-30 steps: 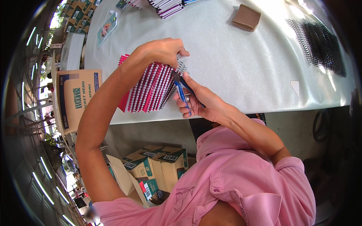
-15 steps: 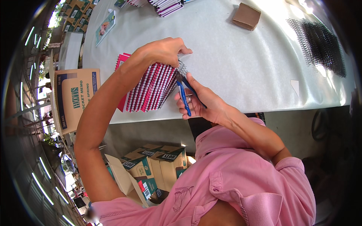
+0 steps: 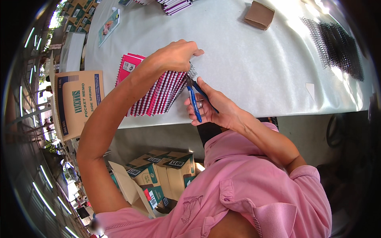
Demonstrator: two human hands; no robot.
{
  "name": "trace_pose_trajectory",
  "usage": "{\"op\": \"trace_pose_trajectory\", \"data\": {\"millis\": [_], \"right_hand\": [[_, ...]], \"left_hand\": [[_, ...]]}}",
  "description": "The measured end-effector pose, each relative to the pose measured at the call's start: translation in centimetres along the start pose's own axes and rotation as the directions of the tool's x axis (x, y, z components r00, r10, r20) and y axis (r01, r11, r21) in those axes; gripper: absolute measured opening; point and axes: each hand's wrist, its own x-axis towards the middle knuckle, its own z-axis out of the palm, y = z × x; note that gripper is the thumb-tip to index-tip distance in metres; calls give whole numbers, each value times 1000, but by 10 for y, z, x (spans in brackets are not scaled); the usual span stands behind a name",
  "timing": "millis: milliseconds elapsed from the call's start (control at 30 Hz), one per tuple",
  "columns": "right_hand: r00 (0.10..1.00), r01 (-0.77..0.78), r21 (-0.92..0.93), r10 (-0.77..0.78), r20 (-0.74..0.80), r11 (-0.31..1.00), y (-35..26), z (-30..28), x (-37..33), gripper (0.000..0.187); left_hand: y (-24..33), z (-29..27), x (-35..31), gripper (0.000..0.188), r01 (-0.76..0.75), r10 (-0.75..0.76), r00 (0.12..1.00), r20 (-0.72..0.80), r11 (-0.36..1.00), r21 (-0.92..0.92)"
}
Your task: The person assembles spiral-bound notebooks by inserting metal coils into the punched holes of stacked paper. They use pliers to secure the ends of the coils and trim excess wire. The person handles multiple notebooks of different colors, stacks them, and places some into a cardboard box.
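Note:
A slanting row of spiral notebooks [image 3: 158, 95] with pink covers and dark wire bindings lies near the table's front edge. My left hand [image 3: 178, 56] bends over the row's far right end, closed against it, one finger sticking out to the right; its other fingertips are hidden. Loose wire ends [image 3: 193, 70] poke out beside that hand. In my right hand [image 3: 218, 104] is a pair of blue-handled pliers [image 3: 194, 105], gripped with the jaws at the wire ends. Whether the jaws close on a wire is too small to tell.
Behind my left forearm lies a pink notebook cover [image 3: 127, 65]. A cardboard box [image 3: 81, 103] stands at the left table edge. Farther back are a booklet [image 3: 109, 27], stacked notebooks [image 3: 176, 6] and a brown block [image 3: 260, 16]. Black wire coils [image 3: 337, 49] lie right; open cartons [image 3: 158, 174] sit below.
The notebooks at the row's left end have tipped left, showing more of a pink cover. My left hand has shifted slightly; the right hand and pliers stay nearly still.

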Motion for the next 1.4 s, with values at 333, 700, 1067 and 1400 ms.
{"op": "trace_pose_trajectory", "data": {"millis": [333, 700, 1067, 1400], "right_hand": [[962, -29, 85, 5, 274, 996, 7, -28, 17, 67], [807, -189, 294, -23, 590, 937, 9, -47, 32, 65], [999, -13, 40, 11, 41, 999, -1, -8, 1, 69], [980, -97, 175, 64, 188, 980, 9, -24, 11, 66]], "left_hand": [[10, 7, -5, 71, -7, 15, 995, -101, 997, 78], [17, 14, -3, 72, 36, -29, 993, -111, 997, 67], [19, 18, -5, 71, 68, -62, 991, -120, 997, 46], [29, 24, -12, 73, 7, 28, 989, -148, 974, 228]]}}
